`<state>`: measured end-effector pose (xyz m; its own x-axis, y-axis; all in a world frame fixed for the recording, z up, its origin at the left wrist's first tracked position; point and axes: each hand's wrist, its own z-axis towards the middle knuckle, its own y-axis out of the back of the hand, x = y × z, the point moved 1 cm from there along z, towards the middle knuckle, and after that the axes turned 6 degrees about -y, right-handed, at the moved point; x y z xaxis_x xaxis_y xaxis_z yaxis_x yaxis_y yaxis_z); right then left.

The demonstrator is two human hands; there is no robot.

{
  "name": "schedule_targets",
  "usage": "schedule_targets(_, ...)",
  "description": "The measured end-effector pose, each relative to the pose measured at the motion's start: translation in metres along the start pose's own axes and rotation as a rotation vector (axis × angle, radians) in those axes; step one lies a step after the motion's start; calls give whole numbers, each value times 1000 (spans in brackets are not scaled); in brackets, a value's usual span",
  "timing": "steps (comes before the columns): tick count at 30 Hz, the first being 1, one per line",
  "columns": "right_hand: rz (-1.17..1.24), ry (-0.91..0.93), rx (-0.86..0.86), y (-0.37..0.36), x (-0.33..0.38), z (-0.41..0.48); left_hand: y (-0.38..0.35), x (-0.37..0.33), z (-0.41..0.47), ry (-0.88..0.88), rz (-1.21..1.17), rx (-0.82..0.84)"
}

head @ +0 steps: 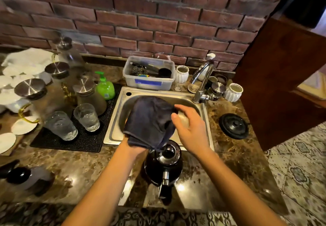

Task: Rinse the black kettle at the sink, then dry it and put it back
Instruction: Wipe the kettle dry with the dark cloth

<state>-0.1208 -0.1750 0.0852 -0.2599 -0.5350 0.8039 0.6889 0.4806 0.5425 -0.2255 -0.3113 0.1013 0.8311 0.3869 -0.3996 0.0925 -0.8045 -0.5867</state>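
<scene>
The black kettle (164, 166) stands upright and lidless on the marble counter, just in front of the steel sink (202, 118). Its round black lid (233, 126) lies on the counter to the right of the sink. A dark blue cloth (150, 121) is draped over my left hand (135, 146), which is almost wholly hidden beneath it, above the sink's front half. My right hand (189, 126) hovers over the sink with fingers spread, its fingertips at the cloth's right edge. The cloth's lower corner hangs to the kettle's open mouth.
A chrome tap (202, 77) rises at the sink's back right. Behind the sink sits a plastic tub (150, 83) of scrubbers. Left of it are a green soap bottle (105, 87), two glasses (86, 116) on a black mat, steel-lidded carafes and white dishes. A wooden panel (282, 84) stands right.
</scene>
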Motion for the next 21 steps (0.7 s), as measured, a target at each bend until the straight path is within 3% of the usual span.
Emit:
schedule_targets(4, 56, -91, 167, 40, 17, 32, -17, 12, -16, -46, 89, 195)
schedule_targets(8, 187, -365, 483, 76, 31, 56, -23, 39, -18, 6, 182, 220)
schedule_targets(11, 261, -377, 580, 97, 25, 58, -37, 58, -25, 57, 271, 188)
schedule_targets(16, 435, -382, 557, 136, 10, 55, -57, 82, -30, 141, 299, 266)
schedule_targets(19, 511, -382, 532, 159, 1, 49, -91, 103, -54, 133, 393, 633)
schedule_targets(21, 589, -396, 485, 175, -6, 45, -98, 109, -50, 145, 381, 647)
